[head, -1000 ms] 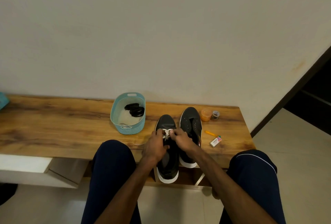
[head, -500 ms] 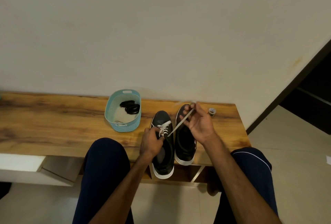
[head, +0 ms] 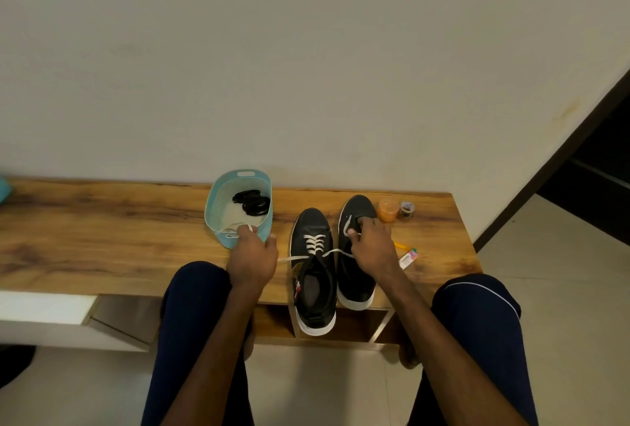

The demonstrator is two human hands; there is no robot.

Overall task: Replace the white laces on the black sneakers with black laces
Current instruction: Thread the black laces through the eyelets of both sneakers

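Unlacing stage | your left hand [head: 252, 255] and right hand [head: 371, 248] each pinch one end of the white lace [head: 315, 244], stretched sideways off the sneaker [head: 312, 224] on the tabletop [head: 102, 238] | black laces [head: 252, 202] lie in the basket [head: 222, 241] | next, likely: draw the crossings out eyelet by eyelet.

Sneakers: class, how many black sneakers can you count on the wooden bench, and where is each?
2. One sneaker with white laces lies right of the blue basket; the other sneaker lies beside it, farther right, partly under the right hand. No others show.
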